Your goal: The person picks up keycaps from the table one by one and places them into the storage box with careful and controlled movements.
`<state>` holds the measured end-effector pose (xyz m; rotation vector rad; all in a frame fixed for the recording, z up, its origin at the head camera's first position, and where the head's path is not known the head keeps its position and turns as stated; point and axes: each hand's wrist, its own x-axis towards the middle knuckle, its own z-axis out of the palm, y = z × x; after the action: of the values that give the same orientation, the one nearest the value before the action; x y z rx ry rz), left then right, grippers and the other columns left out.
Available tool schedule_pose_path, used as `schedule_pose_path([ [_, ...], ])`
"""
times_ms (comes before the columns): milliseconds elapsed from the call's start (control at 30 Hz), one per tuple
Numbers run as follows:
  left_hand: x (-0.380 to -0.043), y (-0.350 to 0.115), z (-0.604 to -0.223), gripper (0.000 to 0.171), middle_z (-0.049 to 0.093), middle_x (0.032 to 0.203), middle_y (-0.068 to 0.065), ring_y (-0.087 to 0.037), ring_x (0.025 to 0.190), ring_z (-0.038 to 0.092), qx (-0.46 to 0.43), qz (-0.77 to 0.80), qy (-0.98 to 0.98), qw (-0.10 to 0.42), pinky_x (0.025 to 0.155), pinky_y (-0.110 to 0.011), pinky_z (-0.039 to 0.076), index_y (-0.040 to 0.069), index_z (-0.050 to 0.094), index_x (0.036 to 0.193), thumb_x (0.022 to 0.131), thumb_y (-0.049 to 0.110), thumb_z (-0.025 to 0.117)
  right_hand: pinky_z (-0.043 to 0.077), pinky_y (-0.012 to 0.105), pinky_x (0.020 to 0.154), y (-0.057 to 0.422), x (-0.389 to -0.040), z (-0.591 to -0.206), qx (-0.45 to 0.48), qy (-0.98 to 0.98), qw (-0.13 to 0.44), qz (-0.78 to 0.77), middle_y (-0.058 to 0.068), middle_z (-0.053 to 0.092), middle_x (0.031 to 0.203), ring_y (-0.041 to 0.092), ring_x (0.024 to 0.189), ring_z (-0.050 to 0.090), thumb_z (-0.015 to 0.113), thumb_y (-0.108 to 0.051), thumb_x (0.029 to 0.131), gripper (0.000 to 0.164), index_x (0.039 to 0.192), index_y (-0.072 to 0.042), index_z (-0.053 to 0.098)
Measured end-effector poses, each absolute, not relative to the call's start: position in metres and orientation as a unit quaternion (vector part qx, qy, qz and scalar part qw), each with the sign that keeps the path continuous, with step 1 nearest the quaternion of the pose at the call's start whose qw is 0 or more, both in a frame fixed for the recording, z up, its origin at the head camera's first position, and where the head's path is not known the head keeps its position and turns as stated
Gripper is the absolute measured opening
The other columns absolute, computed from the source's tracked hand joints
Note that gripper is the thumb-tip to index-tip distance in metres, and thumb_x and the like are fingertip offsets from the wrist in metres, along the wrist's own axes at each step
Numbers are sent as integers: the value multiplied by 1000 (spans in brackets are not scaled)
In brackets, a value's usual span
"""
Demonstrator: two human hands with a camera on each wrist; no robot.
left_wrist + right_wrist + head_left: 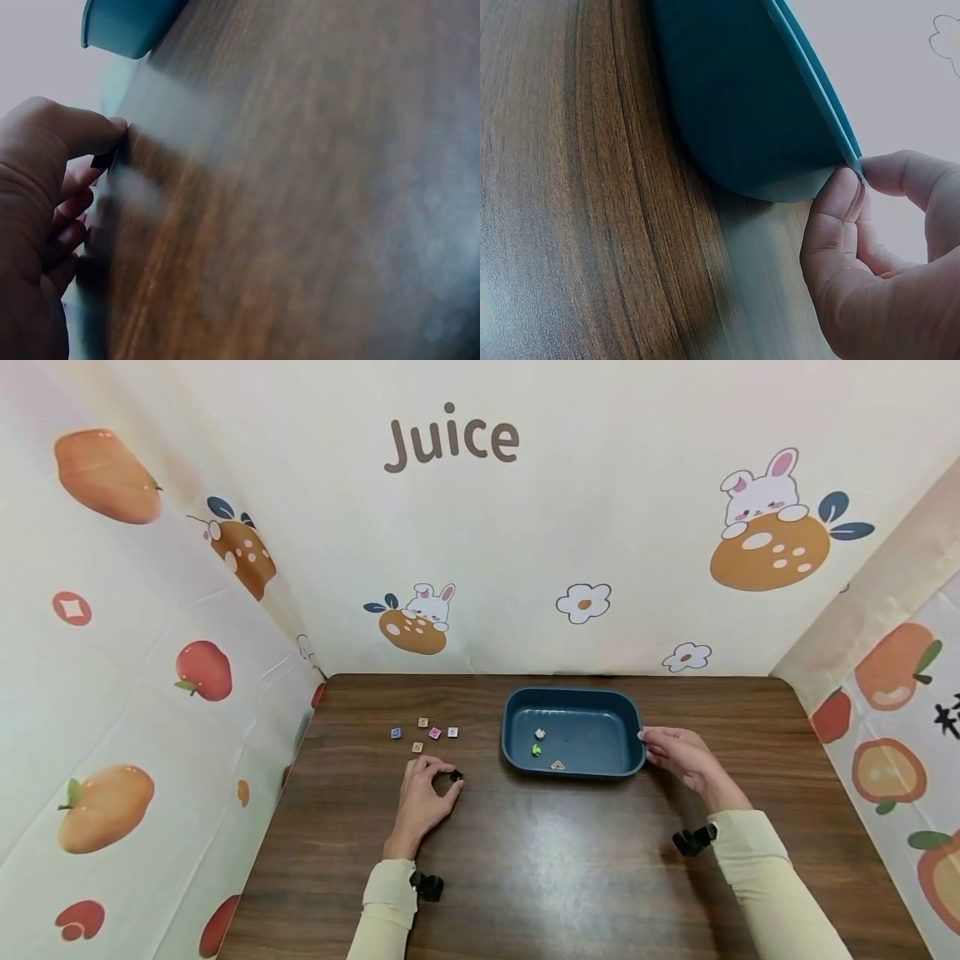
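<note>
Between the thumb and index finger of my left hand [423, 797] is a small black piece [456, 775], pinched just above or at the tabletop. The left wrist view shows the same dark piece [103, 160] at the fingertips, its exact kind unclear. My right hand [688, 762] pinches the right rim of a dark blue rectangular tray [572, 774]; the right wrist view shows thumb and fingers on either side of that rim [832, 120]. Inside the tray lie a whitish piece [540, 734], a green piece [536, 750] and a small tan triangle [557, 766].
Beyond the left hand lie several small square tiles: a blue one [396, 733], a pink one [435, 733], a white one [453, 732] and tan ones [423, 722]. Everything sits on a dark wood table [540, 877]. Printed curtains [525, 543] hang behind and at both sides.
</note>
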<state>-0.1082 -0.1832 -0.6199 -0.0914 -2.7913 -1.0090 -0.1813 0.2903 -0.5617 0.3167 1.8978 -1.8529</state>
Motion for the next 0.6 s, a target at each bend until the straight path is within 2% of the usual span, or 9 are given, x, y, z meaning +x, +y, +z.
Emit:
schedule_pose_path([
  [300,-108,-185,-618,23,67,111,-4,-27,110,58,-29,-342,-935,84,99,-47,49,13,81,105,87,25,87,61,17,82,289,-181,-561,124,690,236,-673,-18,73,96,-4,87,68,67,-24,105,13,112,-17,75],
  [600,-108,-186,-615,19,67,112,-4,-27,111,57,-25,-341,-937,73,99,-48,49,13,81,106,90,24,85,61,18,83,289,-182,-561,123,693,235,-670,-18,73,98,-4,88,68,67,-25,105,26,124,-8,72],
])
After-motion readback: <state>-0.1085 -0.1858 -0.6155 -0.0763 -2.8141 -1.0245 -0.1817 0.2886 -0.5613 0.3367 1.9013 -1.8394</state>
